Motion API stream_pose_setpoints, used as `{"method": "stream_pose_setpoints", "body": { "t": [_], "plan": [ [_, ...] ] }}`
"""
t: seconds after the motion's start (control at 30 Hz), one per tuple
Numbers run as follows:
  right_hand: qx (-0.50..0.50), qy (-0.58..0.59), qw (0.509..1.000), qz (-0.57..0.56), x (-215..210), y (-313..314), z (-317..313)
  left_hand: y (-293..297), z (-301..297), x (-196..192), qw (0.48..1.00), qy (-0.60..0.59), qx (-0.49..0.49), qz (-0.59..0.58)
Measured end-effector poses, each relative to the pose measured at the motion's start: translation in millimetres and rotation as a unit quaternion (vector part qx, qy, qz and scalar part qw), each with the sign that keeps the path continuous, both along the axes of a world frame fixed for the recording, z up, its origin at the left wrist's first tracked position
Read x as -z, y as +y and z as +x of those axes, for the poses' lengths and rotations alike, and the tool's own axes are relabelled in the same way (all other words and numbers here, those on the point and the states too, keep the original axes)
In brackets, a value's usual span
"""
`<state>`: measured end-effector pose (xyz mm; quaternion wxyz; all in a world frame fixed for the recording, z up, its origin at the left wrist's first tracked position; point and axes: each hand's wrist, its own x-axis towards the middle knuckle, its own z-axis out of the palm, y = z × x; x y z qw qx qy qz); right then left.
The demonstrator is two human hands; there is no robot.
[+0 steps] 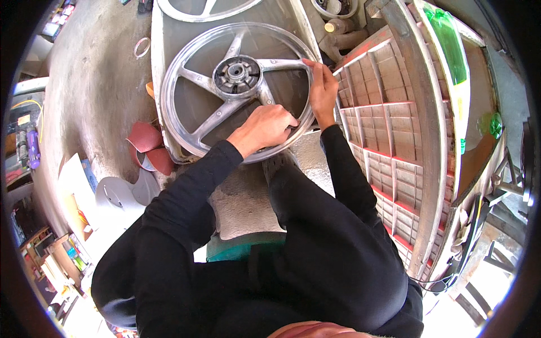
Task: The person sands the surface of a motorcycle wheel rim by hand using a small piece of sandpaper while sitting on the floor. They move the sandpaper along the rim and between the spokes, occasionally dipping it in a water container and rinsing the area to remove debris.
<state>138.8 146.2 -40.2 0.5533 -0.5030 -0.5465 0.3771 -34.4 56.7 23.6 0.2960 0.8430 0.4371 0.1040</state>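
A bare-metal spoked wheel rim [213,120] lies across a long, shallow trough [158,79] of grey liquid in front of me. Its round hub, with slots and a central hole, sits in the middle of the spokes. My left hand [264,130] is closed, pressed against the near right part of the rim; whatever its curled fingers hold is hidden. Higher up on the right, my right hand [322,93] grips the rim's outer edge beside a spoke end, with the fingertips on top. Both hands touch the same wheel.
Part of a second wheel [208,16] shows at the trough's far end. Reddish curved pieces [147,149] and a grey curved panel [127,191] lie to the left. A red-edged grid panel [383,121] stands close on the right, near green plastic bottles [451,45].
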Motion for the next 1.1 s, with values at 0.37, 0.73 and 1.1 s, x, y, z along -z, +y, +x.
{"method": "stream_pose_setpoints", "body": {
  "t": [0.37, 0.73, 1.1],
  "plan": [
    [-0.002, 0.007, 1.000, -0.022, -1, -7, 13, -6, 0, 4, 0.994, -0.063, -0.030, 0.081],
    [-0.013, 0.023, 0.999, -0.031, 3, -15, 11, 48, 43, 59, 0.985, -0.072, -0.111, 0.108],
    [-0.039, 0.124, 0.988, -0.085, 11, -15, 39, 19, 40, 42, 0.993, -0.072, -0.068, 0.057]
  ]
}}
